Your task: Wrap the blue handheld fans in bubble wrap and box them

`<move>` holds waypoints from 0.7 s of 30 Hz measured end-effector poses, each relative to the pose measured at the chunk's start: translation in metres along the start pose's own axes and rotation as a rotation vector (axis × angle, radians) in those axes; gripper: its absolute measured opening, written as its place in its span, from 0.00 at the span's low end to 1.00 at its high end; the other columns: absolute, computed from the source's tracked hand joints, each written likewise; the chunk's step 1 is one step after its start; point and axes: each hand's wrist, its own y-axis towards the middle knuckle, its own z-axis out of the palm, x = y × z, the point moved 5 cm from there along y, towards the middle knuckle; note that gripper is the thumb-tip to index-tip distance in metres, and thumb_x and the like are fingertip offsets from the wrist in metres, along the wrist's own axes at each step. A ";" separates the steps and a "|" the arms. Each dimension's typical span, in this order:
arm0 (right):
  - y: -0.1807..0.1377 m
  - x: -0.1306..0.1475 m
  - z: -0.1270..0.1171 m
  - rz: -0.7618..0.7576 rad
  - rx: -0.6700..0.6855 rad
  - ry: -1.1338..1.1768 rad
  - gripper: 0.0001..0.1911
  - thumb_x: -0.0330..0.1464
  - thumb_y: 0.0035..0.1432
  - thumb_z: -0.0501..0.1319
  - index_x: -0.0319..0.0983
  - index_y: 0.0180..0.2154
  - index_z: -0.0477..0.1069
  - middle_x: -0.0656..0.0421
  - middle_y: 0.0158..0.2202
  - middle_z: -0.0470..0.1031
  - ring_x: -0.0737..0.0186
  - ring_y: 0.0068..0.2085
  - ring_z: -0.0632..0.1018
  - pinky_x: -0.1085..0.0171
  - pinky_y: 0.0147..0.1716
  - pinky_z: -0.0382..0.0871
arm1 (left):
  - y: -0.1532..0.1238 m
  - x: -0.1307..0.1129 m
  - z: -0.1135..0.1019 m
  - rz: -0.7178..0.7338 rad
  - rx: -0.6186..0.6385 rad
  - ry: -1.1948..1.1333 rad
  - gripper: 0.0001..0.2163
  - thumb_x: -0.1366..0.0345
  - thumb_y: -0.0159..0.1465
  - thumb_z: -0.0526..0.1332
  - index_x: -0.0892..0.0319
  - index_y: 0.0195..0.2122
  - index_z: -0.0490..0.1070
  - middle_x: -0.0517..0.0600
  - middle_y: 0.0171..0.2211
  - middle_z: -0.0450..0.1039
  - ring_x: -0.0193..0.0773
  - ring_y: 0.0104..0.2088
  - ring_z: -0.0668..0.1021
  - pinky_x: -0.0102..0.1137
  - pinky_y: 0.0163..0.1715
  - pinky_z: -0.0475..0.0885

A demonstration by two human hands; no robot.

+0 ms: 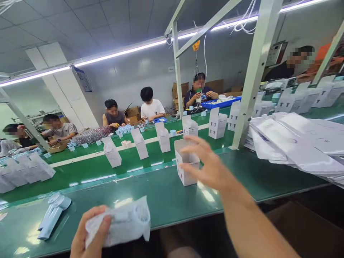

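The left hand (90,233) is grasping a wrapped pouch (125,222), while the right hand (205,163) is holding nothing, its fingers spreading by a white box (188,177); I cannot tell whether they are touching it. The pouch is hovering at the near edge of the surface (158,193), its long axis running roughly along that edge, its wide round end pointing right. The wrapping is looking done, and the box is standing upright and open near the far edge; the pouch is not yet sitting inside it. A blue part (55,215) is lying left of the pouch, its narrow end pointing toward the near edge. Flat cartons (298,139) are piling up toward the right end. Beyond the far edge, more boxes (141,147) are standing with flaps up.
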 end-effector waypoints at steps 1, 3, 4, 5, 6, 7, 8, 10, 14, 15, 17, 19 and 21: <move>0.011 -0.033 -0.017 0.109 0.113 -0.088 0.23 0.40 0.51 0.68 0.49 0.50 0.70 0.59 0.69 0.46 0.41 0.68 0.50 0.44 0.63 0.53 | 0.009 -0.017 0.015 0.017 0.052 -0.137 0.20 0.50 0.49 0.70 0.54 0.37 0.69 0.48 0.38 0.76 0.40 0.34 0.77 0.28 0.28 0.72; 0.025 -0.094 -0.028 0.278 0.441 -0.129 0.40 0.43 0.44 0.71 0.52 0.59 0.62 0.60 0.71 0.35 0.34 0.69 0.45 0.43 0.60 0.58 | 0.027 -0.053 0.057 0.085 0.197 -0.387 0.17 0.56 0.51 0.70 0.53 0.37 0.67 0.47 0.37 0.75 0.37 0.33 0.77 0.28 0.27 0.72; 0.029 -0.116 -0.025 0.309 0.564 -0.101 0.44 0.44 0.42 0.72 0.52 0.61 0.59 0.59 0.71 0.35 0.34 0.68 0.48 0.45 0.59 0.60 | 0.034 -0.071 0.085 0.144 0.311 -0.472 0.17 0.58 0.51 0.71 0.52 0.36 0.65 0.46 0.36 0.74 0.37 0.31 0.76 0.28 0.27 0.72; 0.030 -0.134 -0.020 0.320 0.655 -0.049 0.47 0.44 0.42 0.71 0.52 0.63 0.56 0.57 0.71 0.38 0.35 0.67 0.52 0.47 0.58 0.62 | 0.041 -0.088 0.114 0.210 0.401 -0.532 0.17 0.60 0.51 0.70 0.52 0.36 0.64 0.46 0.36 0.74 0.36 0.31 0.76 0.28 0.26 0.72; 0.029 -0.147 -0.012 0.322 0.705 0.018 0.49 0.43 0.43 0.71 0.51 0.64 0.53 0.55 0.70 0.44 0.37 0.66 0.56 0.49 0.58 0.63 | 0.046 -0.101 0.144 0.258 0.494 -0.558 0.16 0.61 0.52 0.70 0.53 0.36 0.63 0.47 0.38 0.73 0.36 0.33 0.76 0.28 0.28 0.72; 0.028 -0.155 -0.004 0.318 0.722 0.087 0.50 0.42 0.43 0.71 0.49 0.65 0.51 0.54 0.68 0.50 0.40 0.64 0.60 0.51 0.57 0.64 | 0.050 -0.112 0.172 0.309 0.567 -0.565 0.15 0.62 0.53 0.69 0.53 0.35 0.62 0.47 0.39 0.72 0.37 0.35 0.76 0.29 0.30 0.72; 0.026 -0.161 0.003 0.318 0.710 0.148 0.50 0.42 0.43 0.70 0.47 0.65 0.50 0.52 0.66 0.55 0.42 0.62 0.63 0.52 0.57 0.64 | 0.054 -0.121 0.199 0.359 0.625 -0.528 0.14 0.63 0.53 0.68 0.54 0.34 0.62 0.48 0.40 0.72 0.36 0.36 0.76 0.30 0.33 0.72; 0.021 -0.166 0.012 0.326 0.639 0.222 0.50 0.39 0.43 0.71 0.44 0.64 0.50 0.50 0.62 0.61 0.44 0.59 0.67 0.53 0.56 0.64 | 0.059 -0.132 0.241 0.463 0.735 -0.325 0.12 0.65 0.53 0.66 0.56 0.33 0.62 0.48 0.41 0.72 0.36 0.37 0.74 0.30 0.35 0.70; 0.016 -0.164 0.010 0.342 0.523 0.229 0.40 0.37 0.44 0.70 0.40 0.57 0.56 0.51 0.54 0.68 0.49 0.52 0.72 0.56 0.49 0.68 | 0.062 -0.144 0.277 0.656 0.933 0.291 0.07 0.73 0.50 0.59 0.58 0.31 0.67 0.48 0.34 0.72 0.37 0.35 0.72 0.29 0.35 0.67; 0.016 -0.163 0.009 0.344 0.520 0.225 0.38 0.37 0.45 0.70 0.40 0.55 0.56 0.52 0.51 0.68 0.51 0.50 0.72 0.57 0.46 0.69 | 0.061 -0.149 0.280 0.700 0.959 0.425 0.09 0.74 0.49 0.57 0.58 0.31 0.68 0.48 0.33 0.72 0.38 0.35 0.72 0.30 0.35 0.66; 0.017 -0.161 0.010 0.341 0.537 0.223 0.35 0.37 0.45 0.69 0.40 0.52 0.56 0.54 0.47 0.69 0.53 0.46 0.73 0.59 0.42 0.69 | 0.057 -0.158 0.291 0.763 1.007 0.649 0.12 0.77 0.47 0.55 0.57 0.31 0.70 0.48 0.32 0.72 0.40 0.34 0.72 0.31 0.34 0.66; 0.018 -0.158 0.014 0.320 0.553 0.236 0.35 0.36 0.44 0.70 0.41 0.52 0.56 0.55 0.46 0.69 0.54 0.45 0.73 0.60 0.41 0.69 | 0.050 -0.161 0.314 0.779 1.103 0.808 0.13 0.79 0.45 0.56 0.56 0.29 0.71 0.47 0.28 0.72 0.40 0.32 0.71 0.31 0.33 0.66; 0.019 -0.157 0.018 0.308 0.561 0.236 0.35 0.37 0.44 0.70 0.42 0.51 0.57 0.55 0.47 0.68 0.54 0.46 0.73 0.59 0.43 0.69 | 0.041 -0.155 0.343 0.767 1.267 0.907 0.12 0.80 0.44 0.57 0.56 0.26 0.71 0.46 0.25 0.71 0.39 0.29 0.71 0.32 0.33 0.66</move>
